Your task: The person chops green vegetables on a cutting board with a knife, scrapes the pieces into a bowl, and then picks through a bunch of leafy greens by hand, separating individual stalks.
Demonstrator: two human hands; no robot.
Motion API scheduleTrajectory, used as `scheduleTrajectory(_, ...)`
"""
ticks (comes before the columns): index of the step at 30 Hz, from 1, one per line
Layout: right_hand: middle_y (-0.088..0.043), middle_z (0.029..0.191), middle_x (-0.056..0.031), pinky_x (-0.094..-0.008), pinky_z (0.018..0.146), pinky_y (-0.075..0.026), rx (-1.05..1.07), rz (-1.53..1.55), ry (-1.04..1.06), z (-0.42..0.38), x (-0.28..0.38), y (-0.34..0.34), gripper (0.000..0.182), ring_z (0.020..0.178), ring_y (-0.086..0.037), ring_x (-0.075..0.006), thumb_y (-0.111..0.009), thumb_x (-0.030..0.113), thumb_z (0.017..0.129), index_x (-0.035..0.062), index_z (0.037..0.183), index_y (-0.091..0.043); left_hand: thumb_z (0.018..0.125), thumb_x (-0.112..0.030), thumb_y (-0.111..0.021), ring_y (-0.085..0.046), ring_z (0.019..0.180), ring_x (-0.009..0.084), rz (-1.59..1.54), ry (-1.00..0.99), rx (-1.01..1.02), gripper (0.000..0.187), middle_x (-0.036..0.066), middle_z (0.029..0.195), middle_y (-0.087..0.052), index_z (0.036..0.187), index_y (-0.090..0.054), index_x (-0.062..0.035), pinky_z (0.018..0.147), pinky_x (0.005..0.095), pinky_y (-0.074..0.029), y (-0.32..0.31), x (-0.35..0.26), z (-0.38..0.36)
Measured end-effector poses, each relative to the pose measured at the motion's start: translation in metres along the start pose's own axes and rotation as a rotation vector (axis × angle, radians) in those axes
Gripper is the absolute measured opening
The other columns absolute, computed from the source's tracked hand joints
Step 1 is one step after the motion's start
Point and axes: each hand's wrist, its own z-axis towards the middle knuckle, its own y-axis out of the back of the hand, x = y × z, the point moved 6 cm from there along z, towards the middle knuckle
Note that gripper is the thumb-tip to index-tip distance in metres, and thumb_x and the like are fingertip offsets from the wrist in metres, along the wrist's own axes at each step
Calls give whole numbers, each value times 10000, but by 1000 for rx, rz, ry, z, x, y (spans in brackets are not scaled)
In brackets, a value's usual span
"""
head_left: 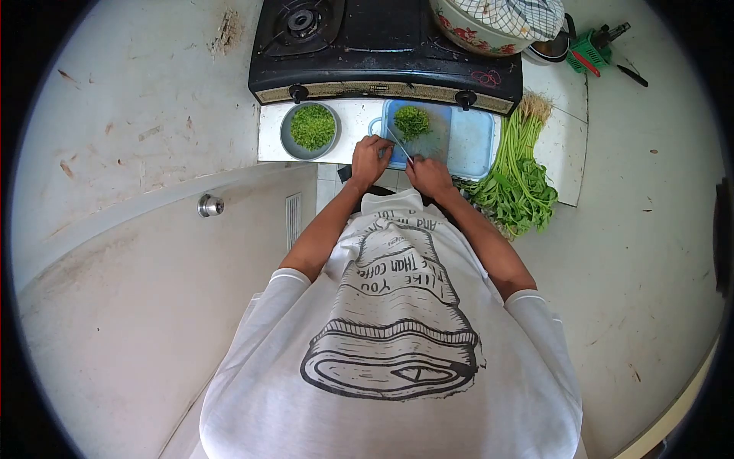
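My right hand (430,177) grips the handle of a knife (398,142), whose blade slants up and left over a blue cutting board (470,141). At the board's left edge my left hand (371,159) has its fingers curled in, close to the blade; anything between them is hidden. A small heap of chopped greens (411,122) lies on the board just beyond the knife. To the left stands a grey bowl (306,156) holding finely chopped greens (312,126). A bunch of leafy stalks with roots (520,164) rests right of the board, its leaves toward me.
A black gas stove (382,61) stands directly behind the board. On its right side sits a flowered pot (478,38) covered by a checked cloth (520,15). A green basket (589,50) with utensils and a dark-handled knife (633,75) are at the far right.
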Motion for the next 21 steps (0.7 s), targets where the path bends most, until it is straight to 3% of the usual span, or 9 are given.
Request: scheduleTrajectory(21,-710,750,-253,-530,685,-582,-31,4,36,1,3,-5,403,707,-719,-428,-521,336,1008,-30,914,-661,784,-97,-738,-643,851,298,-21,20,15,94,69,850,-703,877,-751,-84,797,419,-504,-1,3,3)
